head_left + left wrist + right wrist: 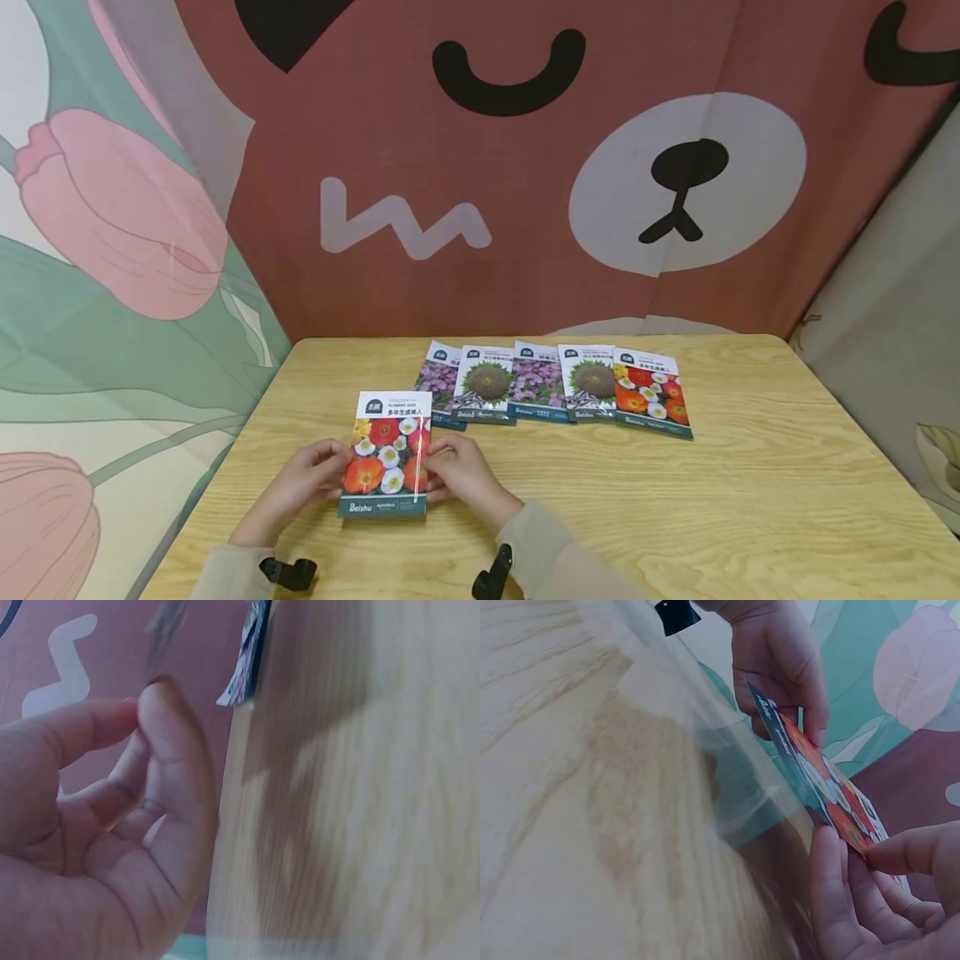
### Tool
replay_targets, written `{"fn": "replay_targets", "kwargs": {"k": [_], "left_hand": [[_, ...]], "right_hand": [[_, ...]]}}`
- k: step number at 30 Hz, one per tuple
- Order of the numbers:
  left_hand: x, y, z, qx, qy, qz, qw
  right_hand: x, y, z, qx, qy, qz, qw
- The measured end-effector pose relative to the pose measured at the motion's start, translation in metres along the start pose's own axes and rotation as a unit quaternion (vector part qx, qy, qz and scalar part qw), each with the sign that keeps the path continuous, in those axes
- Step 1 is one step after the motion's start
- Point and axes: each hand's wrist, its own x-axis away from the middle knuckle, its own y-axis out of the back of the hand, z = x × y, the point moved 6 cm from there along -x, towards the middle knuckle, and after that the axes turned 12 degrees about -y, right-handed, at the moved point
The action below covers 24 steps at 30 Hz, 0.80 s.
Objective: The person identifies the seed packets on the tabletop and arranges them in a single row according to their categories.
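Note:
A flower seed packet [388, 454] with red, orange and white poppies is held up over the near part of the table, between both hands. My left hand [303, 483] pinches its left edge; in the left wrist view the left hand [112, 817] has thumb and forefinger tips together, the packet seen nearly edge-on. At the right edge, my right hand [465, 475] grips it, thumb in front and fingers behind. The right wrist view shows the packet [821, 780] tilted above the tabletop, with the right hand [892, 892] at its near edge and the left hand opposite.
Behind the held packet, several seed packets lie in an overlapping row: purple-flower packets [536, 383], sunflower-head packets [592, 385] and a poppy packet [655, 396] at the right end. The wooden table [750, 500] meets a printed cloth backdrop [525, 275] at its far edge.

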Motion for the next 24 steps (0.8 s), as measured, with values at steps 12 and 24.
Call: {"fn": "replay_targets", "kwargs": {"k": [12,24], "left_hand": [[0.010,0.003,0.012,-0.072,0.021,-0.010,0.9972],[0.013,-0.002,0.014,-0.134,0.026,-0.050,0.9893]], "right_hand": [[0.006,-0.011,-0.010,0.037,-0.005,-0.007,0.9993],[0.005,-0.015,-0.016,0.073,-0.012,0.008,0.9972]]}}
